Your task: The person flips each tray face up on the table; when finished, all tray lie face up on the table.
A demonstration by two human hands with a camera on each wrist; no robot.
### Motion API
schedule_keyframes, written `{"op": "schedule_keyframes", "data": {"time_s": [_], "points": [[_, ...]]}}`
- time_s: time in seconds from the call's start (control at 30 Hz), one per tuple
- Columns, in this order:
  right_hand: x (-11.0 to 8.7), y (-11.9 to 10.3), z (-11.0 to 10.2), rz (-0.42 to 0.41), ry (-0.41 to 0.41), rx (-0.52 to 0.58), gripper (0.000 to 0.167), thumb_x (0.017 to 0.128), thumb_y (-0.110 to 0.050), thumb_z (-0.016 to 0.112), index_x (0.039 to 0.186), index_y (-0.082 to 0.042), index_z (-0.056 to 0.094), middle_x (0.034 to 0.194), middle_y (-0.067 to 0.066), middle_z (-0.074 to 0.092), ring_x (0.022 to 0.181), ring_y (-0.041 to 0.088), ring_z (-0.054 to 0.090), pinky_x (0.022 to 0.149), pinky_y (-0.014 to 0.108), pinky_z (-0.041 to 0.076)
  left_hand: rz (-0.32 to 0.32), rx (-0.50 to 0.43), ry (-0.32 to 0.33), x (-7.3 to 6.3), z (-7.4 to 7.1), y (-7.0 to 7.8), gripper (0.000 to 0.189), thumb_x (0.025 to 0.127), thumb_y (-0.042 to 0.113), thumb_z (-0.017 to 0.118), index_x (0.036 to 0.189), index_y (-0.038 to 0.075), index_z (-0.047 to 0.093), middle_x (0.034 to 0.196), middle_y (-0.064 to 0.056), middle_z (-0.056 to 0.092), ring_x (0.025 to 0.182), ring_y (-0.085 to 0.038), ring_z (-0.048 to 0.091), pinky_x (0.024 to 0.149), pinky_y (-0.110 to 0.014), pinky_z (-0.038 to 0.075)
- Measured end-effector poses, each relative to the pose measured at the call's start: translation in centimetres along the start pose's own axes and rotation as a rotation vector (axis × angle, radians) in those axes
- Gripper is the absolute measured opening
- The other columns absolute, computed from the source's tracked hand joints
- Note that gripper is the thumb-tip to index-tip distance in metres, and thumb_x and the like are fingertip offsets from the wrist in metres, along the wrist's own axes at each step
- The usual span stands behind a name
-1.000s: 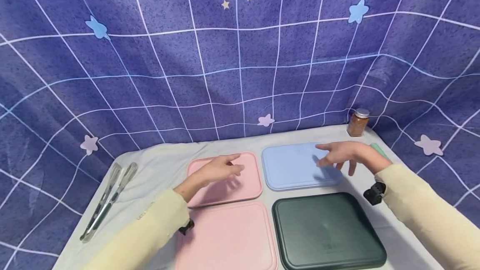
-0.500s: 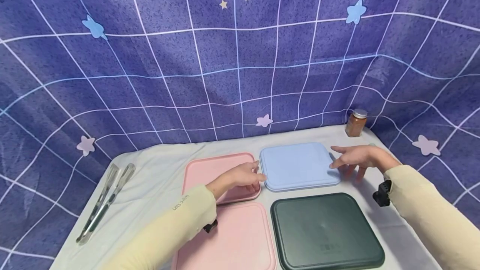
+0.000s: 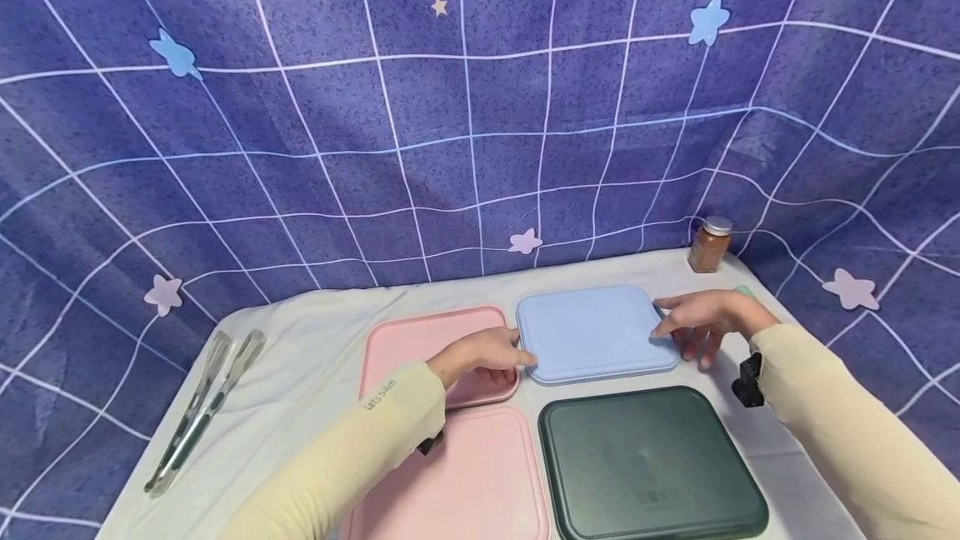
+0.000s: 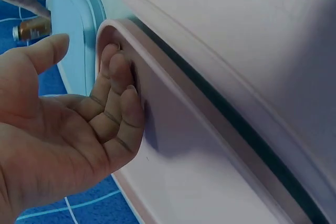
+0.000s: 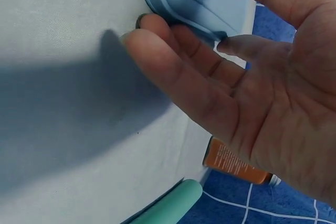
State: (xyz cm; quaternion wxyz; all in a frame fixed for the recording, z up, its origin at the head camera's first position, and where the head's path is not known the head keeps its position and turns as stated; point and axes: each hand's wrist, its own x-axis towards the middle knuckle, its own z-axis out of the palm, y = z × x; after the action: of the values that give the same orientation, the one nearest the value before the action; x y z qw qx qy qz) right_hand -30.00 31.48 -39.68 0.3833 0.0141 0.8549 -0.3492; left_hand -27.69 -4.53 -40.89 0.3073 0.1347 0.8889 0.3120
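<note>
A flat light blue rectangular piece (image 3: 592, 332), shaped like a tray or box lid with a grooved border, lies at the back of the table. At its left edge is my left hand (image 3: 486, 353), with the index finger and thumb near the blue border. The other fingers bend loosely over the corner of the pink tray (image 4: 173, 177), and the left wrist view shows nothing gripped. My right hand (image 3: 701, 323) is at the opposite edge; its fingers (image 5: 173, 72) are extended beside the blue border, partly hidden below the hand in the head view.
A pink board (image 3: 457, 482) and a dark green one (image 3: 652, 461) lie in front. Metal tongs (image 3: 202, 415) rest at the left. A brown-filled jar (image 3: 709, 247) stands at the back right, near a green rounded object (image 5: 173, 203). A patterned blue curtain (image 3: 472, 107) hangs behind.
My left hand has moved right from over the pink tray to the blue piece's left edge. The right hand went outward off the blue piece, then back in against its right edge.
</note>
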Motion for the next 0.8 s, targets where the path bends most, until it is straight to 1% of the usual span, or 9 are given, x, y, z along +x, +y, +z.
{"op": "schedule_keyframes", "data": {"time_s": [0.07,0.13,0.2,0.27,0.33,0.43,0.57,0.7,0.8], "points": [[0.2,-0.2,-0.1,0.015,0.0,0.012,0.103,0.094,-0.035,0.066,0.16,-0.003,-0.006,0.09,0.011,0.06,0.073,0.022,0.065,0.062,0.039,0.06,0.003,0.023,0.005,0.0,0.0,0.0,0.049,0.095,0.034,0.064,0.134,0.006,0.053,0.069,-0.004,0.063,0.055,-0.014,0.058,0.054,-0.027,0.047],[0.3,-0.3,-0.2,0.03,-0.002,0.025,0.102,0.093,-0.034,0.066,0.16,-0.003,-0.005,0.091,0.011,0.06,0.073,0.022,0.066,0.061,0.038,0.06,0.001,0.042,0.01,0.0,0.0,0.1,0.048,0.095,0.036,0.064,0.131,0.005,0.055,0.069,-0.004,0.063,0.056,-0.014,0.059,0.055,-0.028,0.047],[0.4,-0.3,-0.2,0.043,-0.005,0.037,0.102,0.093,-0.034,0.066,0.16,-0.003,-0.005,0.09,0.011,0.061,0.072,0.022,0.066,0.061,0.037,0.06,0.008,0.061,0.01,0.1,0.0,-0.1,0.055,0.096,0.037,0.063,0.136,0.002,0.053,0.069,-0.003,0.064,0.056,-0.013,0.059,0.056,-0.028,0.048],[0.5,-0.2,-0.2,0.052,-0.005,0.046,0.102,0.093,-0.033,0.066,0.16,-0.003,-0.004,0.09,0.012,0.061,0.071,0.021,0.067,0.061,0.036,0.06,0.018,0.077,0.007,0.3,0.0,-0.3,0.067,0.096,0.038,0.063,0.146,-0.002,0.044,0.068,-0.002,0.064,0.056,-0.013,0.059,0.055,-0.027,0.048],[0.5,-0.1,-0.2,0.05,-0.011,0.049,0.102,0.093,-0.032,0.066,0.159,-0.002,-0.004,0.091,0.013,0.062,0.07,0.021,0.067,0.061,0.036,0.06,0.026,0.074,0.003,0.5,0.1,-0.5,0.077,0.096,0.038,0.063,0.154,-0.002,0.033,0.068,-0.002,0.064,0.055,-0.012,0.058,0.054,-0.026,0.047],[0.6,0.1,-0.3,0.053,-0.015,0.048,0.102,0.091,-0.031,0.067,0.159,-0.002,-0.004,0.092,0.013,0.061,0.07,0.02,0.068,0.06,0.035,0.06,0.028,0.038,-0.004,0.6,0.2,-0.9,0.082,0.095,0.038,0.064,0.157,-0.002,0.026,0.067,-0.001,0.064,0.054,-0.012,0.056,0.052,-0.024,0.043],[0.7,0.2,-0.5,0.063,-0.027,0.036,0.103,0.089,-0.026,0.068,0.159,-0.002,-0.004,0.093,0.013,0.059,0.07,0.019,0.068,0.06,0.033,0.06,0.031,-0.026,-0.007,0.6,0.2,-1.3,0.082,0.095,0.036,0.064,0.157,-0.002,0.025,0.067,-0.002,0.065,0.054,-0.011,0.053,0.051,-0.022,0.042],[0.8,0.2,-0.5,0.067,-0.039,0.031,0.105,0.088,-0.023,0.069,0.159,-0.002,-0.005,0.094,0.014,0.059,0.069,0.019,0.069,0.06,0.032,0.06,0.034,-0.092,-0.014,0.6,0.1,-1.6,0.082,0.095,0.035,0.065,0.157,-0.002,0.025,0.066,-0.001,0.066,0.055,-0.009,0.056,0.052,-0.021,0.043],[0.7,0.2,-0.5,0.067,-0.03,0.033,0.105,0.087,-0.022,0.069,0.159,-0.003,-0.005,0.094,0.015,0.06,0.069,0.019,0.069,0.06,0.032,0.06,0.038,-0.148,-0.029,0.5,-0.1,-1.6,0.084,0.095,0.034,0.065,0.158,-0.002,0.021,0.066,-0.001,0.065,0.055,-0.008,0.058,0.052,-0.02,0.044]]}}
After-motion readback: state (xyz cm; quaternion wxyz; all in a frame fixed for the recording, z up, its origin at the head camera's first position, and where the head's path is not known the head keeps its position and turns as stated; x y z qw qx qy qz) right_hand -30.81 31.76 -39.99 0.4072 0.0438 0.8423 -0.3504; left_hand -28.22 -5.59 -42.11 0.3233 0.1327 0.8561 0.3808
